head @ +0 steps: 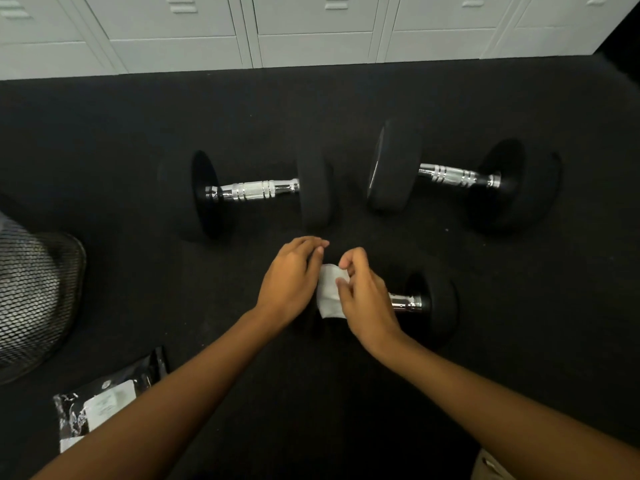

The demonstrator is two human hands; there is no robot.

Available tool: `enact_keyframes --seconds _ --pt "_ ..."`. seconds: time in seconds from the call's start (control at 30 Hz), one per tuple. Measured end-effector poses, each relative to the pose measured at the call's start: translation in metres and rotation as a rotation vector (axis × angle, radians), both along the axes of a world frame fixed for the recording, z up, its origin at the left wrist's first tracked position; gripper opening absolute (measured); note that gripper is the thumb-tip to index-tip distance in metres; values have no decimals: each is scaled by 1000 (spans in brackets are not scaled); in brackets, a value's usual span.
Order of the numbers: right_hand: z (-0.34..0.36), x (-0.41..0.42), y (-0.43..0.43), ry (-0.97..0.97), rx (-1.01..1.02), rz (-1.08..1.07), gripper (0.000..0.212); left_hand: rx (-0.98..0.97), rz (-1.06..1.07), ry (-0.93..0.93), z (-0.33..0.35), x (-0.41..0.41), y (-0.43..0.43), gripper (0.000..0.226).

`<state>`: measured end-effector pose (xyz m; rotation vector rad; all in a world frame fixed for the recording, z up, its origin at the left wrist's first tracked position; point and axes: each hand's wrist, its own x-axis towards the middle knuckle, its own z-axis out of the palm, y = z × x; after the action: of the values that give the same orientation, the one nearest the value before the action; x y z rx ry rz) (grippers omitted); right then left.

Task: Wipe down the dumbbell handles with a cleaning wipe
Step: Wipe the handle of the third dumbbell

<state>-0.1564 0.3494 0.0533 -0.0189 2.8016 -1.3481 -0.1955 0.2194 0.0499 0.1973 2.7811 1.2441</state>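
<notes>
On the black floor mat point(311, 393), directly ahead of us, lies the nearest dumbbell point(433, 303), its handle point(403, 302) mostly hidden under our hands. We hold one white cleaning wipe point(329, 292) over that handle. The right hand point(367, 299) is partly curled, with thumb and forefinger pinching the wipe's upper edge. The left hand point(291, 275) lies curved against the wipe's left side with fingers loosely bent; we cannot tell whether it grips the wipe or merely steadies it.

Procedure, as we judge it: we appear to be arranging the wipe around the bar. To do this well, spread the wipe flat enough to cover the bar's full circumference, close one hand around it, and steady the dumbbell with the other. Then stroke along the bar from collar to collar while twisting, so that the knurled section is reached. The round ends may roll, so keep one braced.

Count of items in view:
- Dumbbells: three. Besides the near one, a left dumbbell point(249, 192) and a right dumbbell point(460, 174) lie farther back, well apart from our hands, with chrome handles exposed.
- Wipes in hand: one.
- Wipe packet point(104, 400): one, on the mat at lower left.
- Mesh basket point(34, 296): one, at the left edge.
</notes>
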Motion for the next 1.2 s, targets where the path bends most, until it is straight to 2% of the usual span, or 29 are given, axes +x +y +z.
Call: enact_keyframes --seconds 0.17,0.3,0.43,0.67,0.77,0.9,0.97,1.1,1.2 --pt "-15 2 1 215 480 119 19 -90 8 -104 -10 1 2 34" --pt "-19 15 8 277 609 242 22 -51 29 -108 -12 2 1 36" --pt "-29 30 14 314 708 354 43 -27 82 -102 -12 3 3 36" --pt "-37 21 3 285 632 332 38 -96 89 -45 -14 6 6 35" --pt "-33 10 1 223 607 333 36 -115 91 -42 -13 5 7 35" --pt "-26 -6 1 72 494 350 21 -120 86 -40 -13 4 7 36" --pt "-25 -6 2 102 497 378 19 -117 85 -44 -13 4 6 35" --pt "-34 14 14 307 478 394 33 -96 90 -62 -14 4 5 34" --pt "-36 16 19 378 451 413 33 -81 96 -62 -15 4 5 34"
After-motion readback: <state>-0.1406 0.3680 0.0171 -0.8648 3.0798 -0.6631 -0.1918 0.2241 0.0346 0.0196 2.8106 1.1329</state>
